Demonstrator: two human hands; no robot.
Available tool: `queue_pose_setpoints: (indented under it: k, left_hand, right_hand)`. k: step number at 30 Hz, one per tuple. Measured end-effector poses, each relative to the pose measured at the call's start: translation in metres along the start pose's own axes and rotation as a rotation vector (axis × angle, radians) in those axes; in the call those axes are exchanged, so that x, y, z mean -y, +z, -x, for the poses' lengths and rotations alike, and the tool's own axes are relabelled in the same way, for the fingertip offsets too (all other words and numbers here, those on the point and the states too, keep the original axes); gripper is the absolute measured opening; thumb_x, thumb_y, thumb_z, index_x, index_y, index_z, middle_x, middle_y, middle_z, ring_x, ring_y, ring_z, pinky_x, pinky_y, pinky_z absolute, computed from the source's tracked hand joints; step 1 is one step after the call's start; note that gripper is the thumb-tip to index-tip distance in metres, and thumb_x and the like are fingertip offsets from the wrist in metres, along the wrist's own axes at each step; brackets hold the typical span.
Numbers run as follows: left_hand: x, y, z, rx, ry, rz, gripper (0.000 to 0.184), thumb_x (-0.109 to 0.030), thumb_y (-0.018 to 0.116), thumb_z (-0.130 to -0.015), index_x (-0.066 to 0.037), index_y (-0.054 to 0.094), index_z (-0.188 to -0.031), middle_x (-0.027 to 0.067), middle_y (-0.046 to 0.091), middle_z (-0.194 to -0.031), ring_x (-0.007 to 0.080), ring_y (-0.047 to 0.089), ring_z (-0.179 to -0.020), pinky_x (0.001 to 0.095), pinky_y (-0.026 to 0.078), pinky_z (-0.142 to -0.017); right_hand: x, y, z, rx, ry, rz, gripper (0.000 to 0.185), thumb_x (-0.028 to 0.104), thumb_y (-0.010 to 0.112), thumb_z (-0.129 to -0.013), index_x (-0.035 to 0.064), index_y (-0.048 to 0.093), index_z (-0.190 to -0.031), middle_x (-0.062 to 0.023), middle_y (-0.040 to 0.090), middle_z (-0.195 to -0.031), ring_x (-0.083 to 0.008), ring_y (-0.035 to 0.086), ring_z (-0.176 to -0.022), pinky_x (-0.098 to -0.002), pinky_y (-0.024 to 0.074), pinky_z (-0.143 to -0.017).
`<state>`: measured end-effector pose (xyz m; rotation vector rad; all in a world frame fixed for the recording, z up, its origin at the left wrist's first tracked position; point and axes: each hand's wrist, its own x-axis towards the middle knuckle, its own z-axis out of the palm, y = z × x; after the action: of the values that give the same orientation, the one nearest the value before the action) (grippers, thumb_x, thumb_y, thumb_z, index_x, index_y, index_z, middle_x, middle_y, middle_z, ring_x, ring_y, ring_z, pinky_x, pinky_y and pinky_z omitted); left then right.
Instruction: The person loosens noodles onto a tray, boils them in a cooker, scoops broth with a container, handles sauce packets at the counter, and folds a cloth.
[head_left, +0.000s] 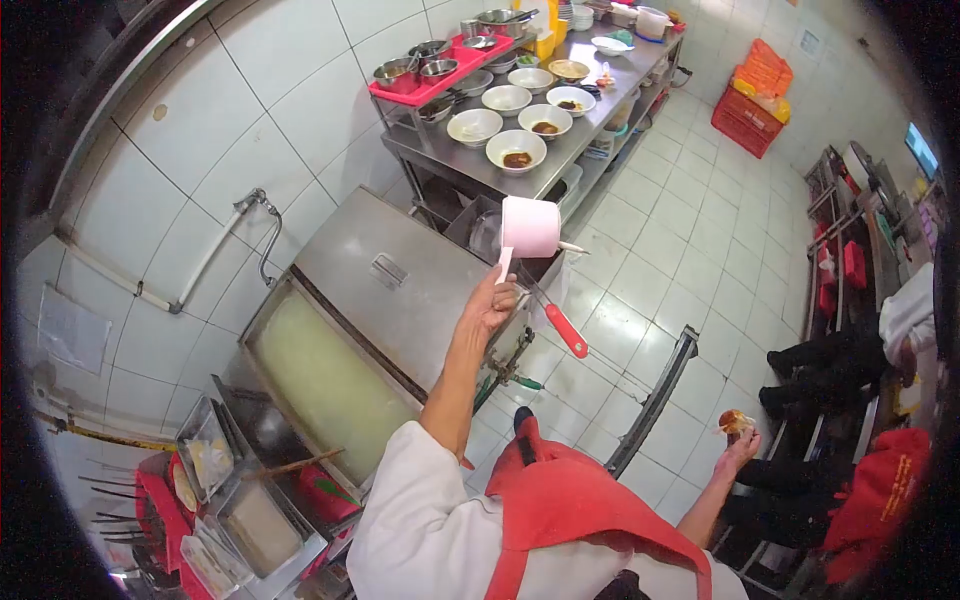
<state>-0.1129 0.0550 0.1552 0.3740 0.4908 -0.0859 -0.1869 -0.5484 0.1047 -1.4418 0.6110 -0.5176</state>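
My left hand (pixel 488 306) is wrapped round the handle of a pink plastic dipper (pixel 530 227), raised near the end of the steel table. The dipper's inside is hidden from me. Just below it, a utensil with a red handle (pixel 567 331) juts out over the floor. Out to the right, my right hand (pixel 737 452) grips a small orange-brown and white piece (pixel 736 422), perhaps food; its exact kind is unclear. Beyond the dipper, several white bowls (pixel 474 127) stand on the table, some with dark brown sauce in the bottom.
At my left is a steel vat (pixel 325 385) of cloudy yellowish liquid, partly under a metal lid (pixel 385 265). Steel trays (pixel 262 525) stand nearer. A red crate (pixel 747 122) sits on the tiled floor. Other people show at the right, one with a white sleeve (pixel 908 315).
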Motion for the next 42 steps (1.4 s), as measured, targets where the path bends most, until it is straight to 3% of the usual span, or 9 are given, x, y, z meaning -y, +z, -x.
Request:
queue_pose_setpoints:
  k: [8, 12, 14, 20, 22, 28, 30, 32, 42]
  left_hand:
    - [-0.001, -0.002, -0.021, 0.300, -0.313, 0.600, 0.035, -0.028, 0.054, -0.093, 0.007, 0.050, -0.097, -0.0035, 0.033, -0.053, 0.0051, 0.022, -0.036, 0.0196, 0.018, -0.032]
    - [-0.006, 0.021, -0.012, 0.349, -0.247, 0.567, 0.035, -0.028, 0.053, -0.093, 0.006, 0.051, -0.099, -0.0037, 0.033, -0.053, 0.0049, 0.021, -0.036, 0.0198, 0.018, -0.032]
    - [-0.008, 0.029, -0.001, 0.326, -0.113, 0.249, 0.035, -0.029, 0.053, -0.093, 0.005, 0.051, -0.103, -0.0043, 0.033, -0.053, 0.0045, 0.021, -0.037, 0.0206, 0.019, -0.032]
    - [0.008, 0.057, 0.121, -0.192, 0.483, -0.513, 0.038, -0.035, 0.056, -0.090, 0.002, 0.056, -0.082, -0.0043, 0.036, -0.054, 0.0067, 0.032, -0.040, 0.0250, 0.025, -0.036]
    - [0.017, 0.040, 0.167, -0.558, 0.806, -1.119, 0.038, -0.034, 0.058, -0.088, 0.002, 0.058, -0.080, 0.0043, 0.048, -0.054, 0.0138, 0.045, -0.044, 0.0328, 0.034, -0.041]
    - [0.031, 0.006, 0.318, -1.330, 0.756, -1.352, 0.029, -0.026, 0.058, -0.086, -0.001, 0.061, -0.099, 0.0220, 0.063, -0.078, 0.0373, 0.062, -0.071, 0.0447, 0.047, -0.066]
    - [0.019, -0.029, 0.341, -1.535, 0.862, -1.512, 0.034, -0.025, 0.058, -0.086, -0.002, 0.057, -0.111, 0.0206, 0.065, -0.094, 0.0359, 0.063, -0.085, 0.0407, 0.048, -0.074]
    - [-0.012, -0.044, 0.357, -1.601, 0.539, -1.498, 0.040, -0.025, 0.059, -0.084, -0.003, 0.053, -0.117, 0.0210, 0.062, -0.106, 0.0377, 0.058, -0.100, 0.0424, 0.046, -0.087]
    - [-0.137, -0.142, 0.321, -1.641, -0.034, -1.688, 0.032, -0.018, 0.057, -0.079, -0.001, 0.062, -0.106, 0.0205, 0.060, -0.111, 0.0372, 0.057, -0.104, 0.0425, 0.047, -0.088]
  right_hand:
    - [0.005, 0.031, 0.004, 0.048, -0.004, -0.036, 0.020, 0.025, 0.048, -0.093, 0.0067, 0.049, -0.102, -0.0075, 0.056, -0.097, -0.0187, 0.058, -0.084, -0.0301, 0.0491, -0.070]
    - [0.010, 0.052, 0.004, 0.061, 0.075, -0.035, 0.018, 0.021, 0.049, -0.092, 0.0051, 0.048, -0.099, -0.0078, 0.054, -0.095, -0.0199, 0.057, -0.085, -0.0341, 0.0492, -0.075]
    - [0.011, 0.066, -0.002, 0.147, 0.092, -0.009, 0.019, 0.021, 0.051, -0.091, 0.0046, 0.048, -0.100, -0.0086, 0.054, -0.096, -0.0209, 0.057, -0.086, -0.0348, 0.0495, -0.074]
    - [-0.004, 0.107, -0.050, 0.296, 0.146, 0.170, 0.025, 0.019, 0.054, -0.089, 0.0023, 0.046, -0.107, -0.0129, 0.056, -0.102, -0.0247, 0.058, -0.089, -0.0382, 0.0505, -0.072]
    - [-0.014, 0.119, -0.070, 0.376, 0.155, 0.153, 0.023, 0.017, 0.052, -0.089, 0.0026, 0.047, -0.107, -0.0132, 0.057, -0.100, -0.0247, 0.059, -0.086, -0.0384, 0.0510, -0.071]
    - [-0.026, 0.188, -0.109, 0.514, 0.124, 0.171, 0.020, 0.012, 0.052, -0.088, 0.0010, 0.045, -0.104, -0.0118, 0.057, -0.094, -0.0231, 0.060, -0.084, -0.0363, 0.0524, -0.070]
    - [-0.022, 0.212, -0.095, 0.625, 0.115, 0.134, 0.022, 0.015, 0.055, -0.088, 0.0019, 0.045, -0.103, -0.0110, 0.056, -0.093, -0.0216, 0.058, -0.083, -0.0355, 0.0519, -0.070]
    - [-0.046, 0.225, -0.108, 0.708, 0.066, 0.149, 0.025, 0.021, 0.057, -0.089, 0.0026, 0.045, -0.102, -0.0106, 0.055, -0.094, -0.0215, 0.057, -0.084, -0.0347, 0.0512, -0.072]
    - [-0.007, 0.245, -0.023, 0.876, 0.011, 0.071, 0.024, 0.024, 0.048, -0.095, 0.0010, 0.045, -0.100, -0.0132, 0.056, -0.100, -0.0210, 0.056, -0.089, -0.0353, 0.0492, -0.078]
